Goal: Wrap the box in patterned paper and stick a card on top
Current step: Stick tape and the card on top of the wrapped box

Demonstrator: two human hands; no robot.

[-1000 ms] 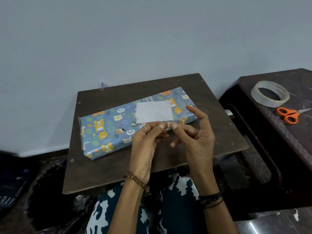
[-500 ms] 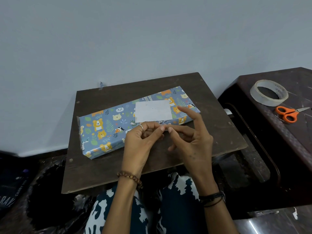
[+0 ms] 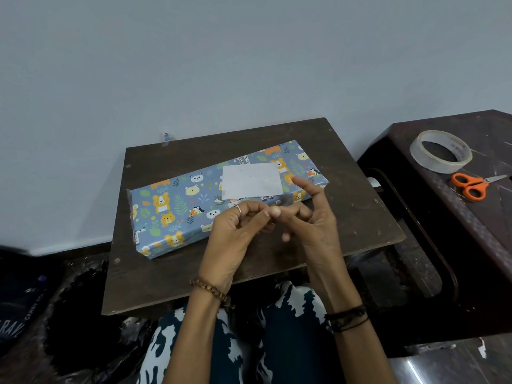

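Observation:
The box (image 3: 177,206) lies wrapped in blue animal-patterned paper, slanted across a dark wooden board (image 3: 166,273) on my lap. A plain white card (image 3: 252,180) lies on its top, toward the right end. Just in front of the box, my left hand (image 3: 232,239) and my right hand (image 3: 315,225) meet at the fingertips. Between them they pinch what looks like a small clear piece of tape, barely visible. My right index finger points up over the box's right end. Neither hand touches the box or card.
A roll of clear tape (image 3: 440,151) and orange-handled scissors (image 3: 471,184) lie on a dark side table (image 3: 484,231) at the right. A black plastic bag (image 3: 77,314) sits low at the left. A pale wall stands right behind the board.
Both hands have drawn slightly back toward me, still joined at the fingertips. The box and card have not moved.

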